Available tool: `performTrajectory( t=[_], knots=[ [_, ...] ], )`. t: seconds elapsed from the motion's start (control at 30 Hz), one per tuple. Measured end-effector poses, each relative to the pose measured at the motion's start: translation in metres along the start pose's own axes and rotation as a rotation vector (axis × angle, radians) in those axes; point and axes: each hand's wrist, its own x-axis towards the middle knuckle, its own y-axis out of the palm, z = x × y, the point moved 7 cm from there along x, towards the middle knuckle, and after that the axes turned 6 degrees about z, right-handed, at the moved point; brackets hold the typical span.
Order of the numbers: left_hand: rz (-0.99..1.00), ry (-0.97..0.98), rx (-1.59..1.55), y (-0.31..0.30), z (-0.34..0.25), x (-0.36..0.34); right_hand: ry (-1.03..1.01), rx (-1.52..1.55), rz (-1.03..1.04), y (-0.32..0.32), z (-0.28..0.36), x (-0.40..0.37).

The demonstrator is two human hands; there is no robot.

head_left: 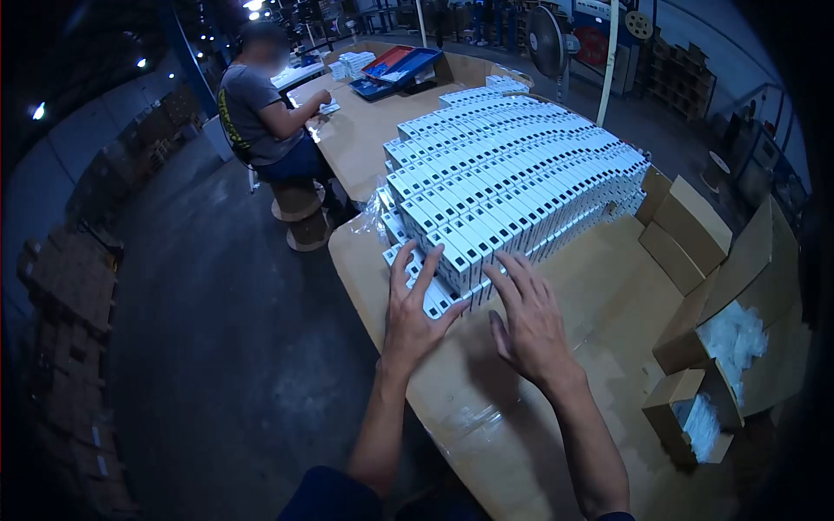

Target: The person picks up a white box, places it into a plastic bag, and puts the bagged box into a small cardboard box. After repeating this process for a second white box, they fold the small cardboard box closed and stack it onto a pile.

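A long stack of white rectangular plastic housings [512, 174], each with a small dark square opening, stands in close rows and layers on a brown-covered table. My left hand [413, 317] is at the near left corner of the stack. Its fingers are spread over the end of a lower layer, with a white housing [436, 300] between the thumb and the fingers. My right hand [532, 321] is open, fingers apart, with its fingertips at the near side of the stack. The palm side of both hands is partly hidden.
The brown tabletop [573, 408] extends right. Open cardboard boxes [686, 417] with clear plastic bags [734, 343] stand there. A seated person [269, 113] handles small white pieces across the table, near blue and red trays [395, 74]. Clear plastic wrap [372, 217] lies beside the stack.
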Motion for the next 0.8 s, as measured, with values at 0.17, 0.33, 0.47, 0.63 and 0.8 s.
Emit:
performTrajectory(
  t=[0.17,0.33,0.47,0.63,0.8],
  knots=[
    [0.065,-0.109,-0.14,0.011,0.02,-0.005,-0.048,-0.094,0.024,0.013,0.006,0.032],
    [0.036,-0.088,-0.147,0.01,0.021,0.0,-0.036,-0.112,0.108,0.03,-0.006,0.04],
    [-0.04,-0.179,-0.349,0.014,0.041,-0.002,-0.009,-0.048,0.052,0.035,-0.006,0.038],
    [-0.095,-0.214,-0.609,0.009,0.048,-0.018,0.042,0.016,0.045,0.033,-0.005,0.032],
    [-0.116,-0.183,-0.74,-0.014,0.021,-0.048,0.186,0.303,-0.014,-0.014,0.007,-0.019]
  ],
)
